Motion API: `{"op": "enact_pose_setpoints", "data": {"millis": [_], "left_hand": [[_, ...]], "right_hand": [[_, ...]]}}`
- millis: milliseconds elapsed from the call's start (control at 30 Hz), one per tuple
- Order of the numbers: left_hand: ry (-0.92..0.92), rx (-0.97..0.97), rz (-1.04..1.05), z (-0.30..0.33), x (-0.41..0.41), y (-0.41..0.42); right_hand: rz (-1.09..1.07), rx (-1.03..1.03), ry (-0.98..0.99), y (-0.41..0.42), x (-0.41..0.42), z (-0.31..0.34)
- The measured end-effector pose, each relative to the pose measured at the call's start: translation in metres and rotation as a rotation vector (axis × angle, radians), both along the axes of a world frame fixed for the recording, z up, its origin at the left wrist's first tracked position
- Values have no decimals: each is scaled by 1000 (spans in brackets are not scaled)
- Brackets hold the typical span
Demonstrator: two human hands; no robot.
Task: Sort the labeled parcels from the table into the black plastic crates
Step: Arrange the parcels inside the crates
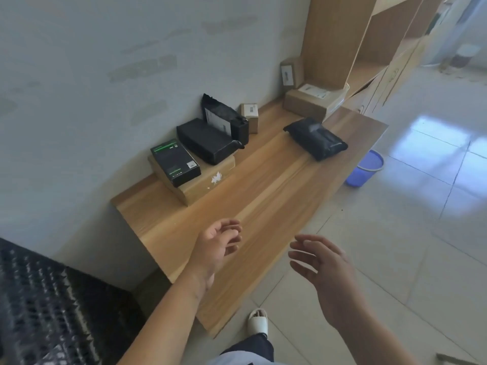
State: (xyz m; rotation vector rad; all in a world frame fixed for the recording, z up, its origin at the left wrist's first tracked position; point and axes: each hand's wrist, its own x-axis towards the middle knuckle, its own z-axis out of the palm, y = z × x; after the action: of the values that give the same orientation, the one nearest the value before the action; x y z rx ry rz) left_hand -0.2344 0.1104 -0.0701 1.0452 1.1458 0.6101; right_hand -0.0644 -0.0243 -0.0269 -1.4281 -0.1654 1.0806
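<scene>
Several parcels are yet to be sorted, so by my reading you are partway through at best — how many already sit in a crate cannot be told. At far left, the black plastic crate (39, 306) shows only a perforated corner below the table's near end; its inside is out of view.

On the wooden table (263, 185), against the wall, a flat cardboard box (208, 180) with a torn white patch carries two things: a black box with green print (175, 162) and a long black wrapped parcel (207, 140). Just behind those stands an upright black bag parcel (224, 117) with a white label facing you, and beside it a small brown carton (250, 115), also labelled. Nearer the table's outer edge lies a black poly-bag parcel (316, 138), soft and crumpled, apparently label-down or with the label too blurred to read. At the far end, a larger cardboard box (308, 101) has a white label on top, and another small carton (290, 72) leans upright behind it.

Your left hand (218, 246) hangs above the near part of the table, fingers loosely curled, holding nothing. Your right hand (324, 262) is out past the table's edge over the tiled floor, fingers spread and relaxed, likewise empty. Both are well apart from every parcel.

Further right, a blue waste basket (365, 167) stands on the floor beyond the table — not part of your sorting.
</scene>
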Motion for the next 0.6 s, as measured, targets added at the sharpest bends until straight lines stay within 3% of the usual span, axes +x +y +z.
{"op": "enact_pose_setpoints", "data": {"millis": [167, 333, 600], "left_hand": [[33, 60, 74, -6, 36, 73], [604, 360, 287, -29, 32, 186], [946, -25, 355, -65, 48, 311]], "right_hand": [[134, 4, -71, 85, 37, 15], [239, -50, -77, 132, 61, 2], [438, -47, -60, 216, 108, -1]]}}
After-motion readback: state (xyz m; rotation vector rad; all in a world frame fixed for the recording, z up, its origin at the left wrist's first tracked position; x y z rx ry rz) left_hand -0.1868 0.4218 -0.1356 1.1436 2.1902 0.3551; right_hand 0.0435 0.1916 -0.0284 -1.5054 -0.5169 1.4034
